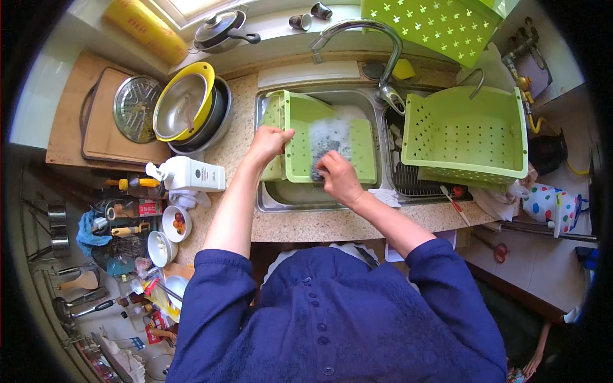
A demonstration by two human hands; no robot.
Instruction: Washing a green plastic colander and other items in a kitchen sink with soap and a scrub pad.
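Observation:
A green perforated plastic basket (299,110) lies tilted in the left bowl of a steel sink (268,203), with white suds (330,129) on its inner face. My left hand (272,143) grips the basket's rim at its left side. In my right hand (337,177) is a dark scrubbing pad (316,173), pressed against the sudsy plastic; the fingers partly hide it. Behind the basket the chrome faucet (397,52) arches over the sink, and no water is seen running from it. Some soapy water shows below the basket.
A second green basket (467,155) rests over the right bowl's dark rack (412,184), near a red-and-white brush (455,206). Another green perforated piece (431,28) stands behind. To the left are a white pump bottle (196,174), stacked bowls (210,76) and small white bowls (163,249).

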